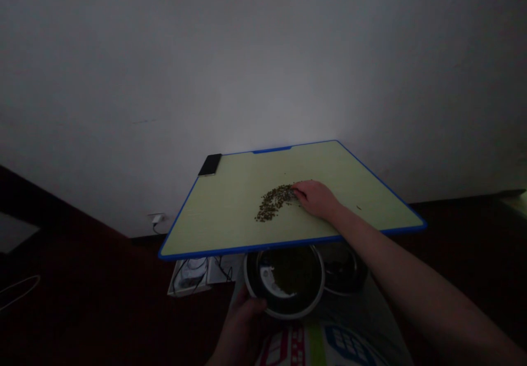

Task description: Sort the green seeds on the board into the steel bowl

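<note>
The right hand [315, 197] reaches over the table with its fingers curled at the right end of the small dark seeds [269, 204]; whether they pinch any cannot be told. The seeds lie in a loose curved band on the pale, blue-edged table [187, 231]. Below the near edge, the left hand [245, 319] is clamped on the rim of a bowl [284, 316], beside a darker second bowl [340, 292]. A smartphone [210, 165] lies at the table's far left corner, near the wall [263, 58].

Dimly lit, a grey wall [263, 69] with 1 plug [157, 219] rises above dark-red floor [82, 311].
</note>
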`<state>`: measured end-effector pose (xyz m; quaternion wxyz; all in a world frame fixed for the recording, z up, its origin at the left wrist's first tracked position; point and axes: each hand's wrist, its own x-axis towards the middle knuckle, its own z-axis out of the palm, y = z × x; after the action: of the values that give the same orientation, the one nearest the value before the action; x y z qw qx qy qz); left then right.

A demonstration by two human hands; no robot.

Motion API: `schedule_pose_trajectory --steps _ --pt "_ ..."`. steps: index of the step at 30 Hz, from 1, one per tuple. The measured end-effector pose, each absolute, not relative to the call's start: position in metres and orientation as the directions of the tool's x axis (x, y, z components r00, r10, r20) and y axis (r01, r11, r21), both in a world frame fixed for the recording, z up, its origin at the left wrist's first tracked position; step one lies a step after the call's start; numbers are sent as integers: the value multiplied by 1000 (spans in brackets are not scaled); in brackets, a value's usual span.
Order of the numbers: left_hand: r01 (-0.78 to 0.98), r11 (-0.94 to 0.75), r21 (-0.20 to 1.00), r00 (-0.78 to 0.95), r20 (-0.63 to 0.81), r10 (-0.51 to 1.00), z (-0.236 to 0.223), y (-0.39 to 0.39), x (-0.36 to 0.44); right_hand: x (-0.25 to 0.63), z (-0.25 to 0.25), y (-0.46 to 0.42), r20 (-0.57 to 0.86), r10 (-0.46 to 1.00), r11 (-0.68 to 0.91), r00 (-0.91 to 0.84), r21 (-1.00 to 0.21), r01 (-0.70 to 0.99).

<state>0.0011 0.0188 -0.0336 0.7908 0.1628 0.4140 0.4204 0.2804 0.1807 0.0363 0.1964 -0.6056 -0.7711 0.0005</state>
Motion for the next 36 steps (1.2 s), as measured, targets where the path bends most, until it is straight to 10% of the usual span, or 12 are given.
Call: schedule_pose_trajectory --steps 36 --pt "-527 603 599 336 -505 795 -23 16 4 280 32 184 328 898 381 -293 -248 890"
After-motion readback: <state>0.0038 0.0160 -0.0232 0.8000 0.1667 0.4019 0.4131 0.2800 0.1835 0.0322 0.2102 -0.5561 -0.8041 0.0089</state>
